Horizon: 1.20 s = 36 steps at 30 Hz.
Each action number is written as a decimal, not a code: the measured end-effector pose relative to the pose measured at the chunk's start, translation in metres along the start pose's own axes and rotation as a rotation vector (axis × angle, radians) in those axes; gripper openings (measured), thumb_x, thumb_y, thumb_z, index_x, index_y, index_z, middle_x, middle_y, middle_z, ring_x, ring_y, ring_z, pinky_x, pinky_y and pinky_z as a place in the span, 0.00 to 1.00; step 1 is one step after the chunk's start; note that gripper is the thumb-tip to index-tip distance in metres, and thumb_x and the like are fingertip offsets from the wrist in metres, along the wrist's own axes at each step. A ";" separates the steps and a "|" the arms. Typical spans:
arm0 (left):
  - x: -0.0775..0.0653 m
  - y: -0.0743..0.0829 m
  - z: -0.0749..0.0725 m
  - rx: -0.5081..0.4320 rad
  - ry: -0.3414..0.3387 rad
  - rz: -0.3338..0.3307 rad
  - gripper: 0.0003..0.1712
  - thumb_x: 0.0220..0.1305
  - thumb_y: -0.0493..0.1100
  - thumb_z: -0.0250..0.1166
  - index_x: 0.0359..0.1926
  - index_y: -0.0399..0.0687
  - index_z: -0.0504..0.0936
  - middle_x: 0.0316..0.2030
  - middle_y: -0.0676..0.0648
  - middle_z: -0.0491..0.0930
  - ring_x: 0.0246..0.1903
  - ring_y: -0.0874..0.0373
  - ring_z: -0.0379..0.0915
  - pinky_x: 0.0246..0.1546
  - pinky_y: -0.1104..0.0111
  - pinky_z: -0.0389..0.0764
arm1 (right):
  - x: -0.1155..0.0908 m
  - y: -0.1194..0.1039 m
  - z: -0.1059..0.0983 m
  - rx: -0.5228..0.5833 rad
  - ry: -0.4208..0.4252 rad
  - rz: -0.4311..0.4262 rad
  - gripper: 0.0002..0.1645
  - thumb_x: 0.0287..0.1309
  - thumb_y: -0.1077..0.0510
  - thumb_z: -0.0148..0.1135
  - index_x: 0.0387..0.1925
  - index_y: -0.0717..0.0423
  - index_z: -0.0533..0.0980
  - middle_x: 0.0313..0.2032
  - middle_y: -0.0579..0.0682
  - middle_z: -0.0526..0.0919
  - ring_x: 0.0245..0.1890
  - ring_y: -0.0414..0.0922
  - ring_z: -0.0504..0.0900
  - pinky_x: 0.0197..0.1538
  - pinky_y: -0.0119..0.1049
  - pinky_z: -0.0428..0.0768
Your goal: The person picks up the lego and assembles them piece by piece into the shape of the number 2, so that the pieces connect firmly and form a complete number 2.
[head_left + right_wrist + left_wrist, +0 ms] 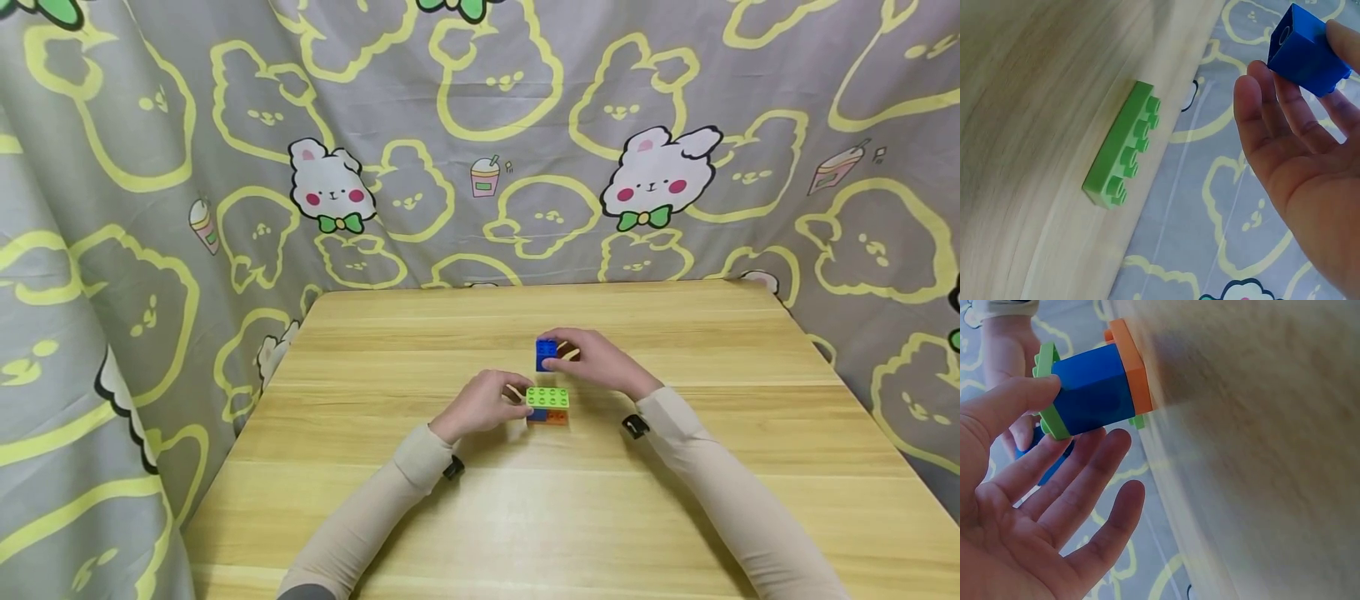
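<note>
Between thumb and fingers, my left hand (483, 406) pinches a stack of toy building blocks near the middle of the table. Its top is a light green block (547, 397) with two rows of studs; below come a blue block (1096, 387) and an orange block (1132, 365) at the tabletop. Just beyond the stack, my right hand (594, 358) holds another blue block (1307, 53) by its sides, raised off the table. In the right wrist view a second green block (1124, 150) lies on the tabletop, its studs facing up.
The wooden table (360, 500) spreads out around both hands. A grey curtain (405, 92) with yellow outlines and white bunny prints hangs along its back and sides. Small black devices (635, 427) sit at both wrists.
</note>
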<state>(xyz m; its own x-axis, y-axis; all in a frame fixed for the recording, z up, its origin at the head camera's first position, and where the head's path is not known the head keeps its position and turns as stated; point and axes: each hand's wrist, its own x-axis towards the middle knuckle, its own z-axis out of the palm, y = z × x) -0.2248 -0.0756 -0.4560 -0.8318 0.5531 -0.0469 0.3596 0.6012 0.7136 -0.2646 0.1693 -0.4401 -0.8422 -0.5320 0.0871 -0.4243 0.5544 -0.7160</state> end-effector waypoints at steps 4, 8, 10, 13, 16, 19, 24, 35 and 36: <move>0.000 0.000 0.000 -0.006 0.000 -0.003 0.20 0.64 0.43 0.74 0.56 0.47 0.86 0.47 0.49 0.88 0.41 0.63 0.84 0.40 0.73 0.83 | -0.004 -0.006 0.001 -0.003 0.005 -0.021 0.31 0.67 0.46 0.68 0.67 0.52 0.74 0.54 0.51 0.83 0.50 0.50 0.83 0.53 0.47 0.85; 0.000 0.001 0.000 0.001 -0.001 0.002 0.20 0.64 0.43 0.74 0.56 0.46 0.86 0.47 0.49 0.88 0.41 0.63 0.84 0.40 0.74 0.83 | -0.008 -0.009 0.003 -0.023 0.019 -0.019 0.31 0.66 0.45 0.68 0.66 0.49 0.75 0.53 0.49 0.84 0.49 0.47 0.83 0.50 0.44 0.85; 0.000 0.001 0.000 0.002 -0.002 0.005 0.19 0.64 0.42 0.74 0.55 0.46 0.86 0.47 0.49 0.88 0.40 0.63 0.84 0.40 0.74 0.82 | -0.010 -0.010 0.004 -0.033 0.025 -0.021 0.31 0.66 0.44 0.68 0.66 0.49 0.75 0.52 0.48 0.84 0.48 0.46 0.83 0.49 0.43 0.85; 0.000 0.000 0.001 -0.003 -0.003 0.004 0.19 0.63 0.42 0.74 0.55 0.47 0.86 0.46 0.49 0.88 0.40 0.63 0.84 0.40 0.74 0.83 | -0.014 -0.012 0.004 -0.046 0.025 -0.033 0.31 0.66 0.44 0.68 0.66 0.51 0.75 0.51 0.48 0.85 0.48 0.46 0.84 0.47 0.42 0.85; 0.000 0.001 0.001 -0.005 -0.002 0.001 0.19 0.63 0.43 0.74 0.55 0.47 0.86 0.45 0.50 0.88 0.39 0.64 0.84 0.39 0.74 0.82 | -0.019 -0.013 0.005 -0.047 0.024 -0.036 0.31 0.67 0.45 0.67 0.66 0.52 0.75 0.52 0.48 0.84 0.47 0.46 0.84 0.47 0.41 0.85; 0.001 0.000 0.001 -0.008 -0.003 -0.002 0.19 0.63 0.43 0.74 0.55 0.47 0.86 0.45 0.50 0.88 0.39 0.64 0.84 0.39 0.74 0.82 | -0.023 -0.013 0.004 -0.043 0.023 -0.027 0.30 0.67 0.46 0.67 0.66 0.51 0.74 0.52 0.48 0.84 0.48 0.46 0.84 0.47 0.41 0.85; 0.001 -0.002 0.001 -0.015 0.000 0.003 0.19 0.63 0.43 0.74 0.55 0.47 0.86 0.46 0.50 0.88 0.40 0.64 0.84 0.40 0.73 0.83 | -0.032 -0.015 0.003 -0.045 0.018 -0.042 0.27 0.68 0.48 0.67 0.64 0.52 0.74 0.51 0.48 0.84 0.46 0.45 0.84 0.46 0.40 0.85; 0.000 0.000 0.000 -0.020 -0.001 0.012 0.20 0.63 0.43 0.74 0.55 0.45 0.86 0.47 0.49 0.88 0.40 0.62 0.85 0.40 0.72 0.83 | -0.045 -0.014 0.009 -0.053 -0.009 -0.049 0.25 0.68 0.49 0.67 0.62 0.49 0.74 0.48 0.43 0.84 0.46 0.42 0.83 0.46 0.36 0.84; 0.000 0.000 0.000 -0.022 -0.002 0.013 0.19 0.63 0.43 0.74 0.55 0.45 0.86 0.47 0.49 0.88 0.40 0.61 0.85 0.40 0.72 0.83 | -0.045 -0.014 0.009 -0.050 -0.010 -0.048 0.25 0.68 0.49 0.67 0.62 0.49 0.74 0.48 0.43 0.84 0.46 0.42 0.83 0.46 0.36 0.84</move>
<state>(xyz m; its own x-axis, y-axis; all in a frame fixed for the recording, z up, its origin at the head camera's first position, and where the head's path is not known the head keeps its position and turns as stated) -0.2244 -0.0756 -0.4557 -0.8265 0.5615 -0.0388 0.3608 0.5815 0.7292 -0.2173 0.1798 -0.4401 -0.8172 -0.5650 0.1139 -0.4807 0.5592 -0.6754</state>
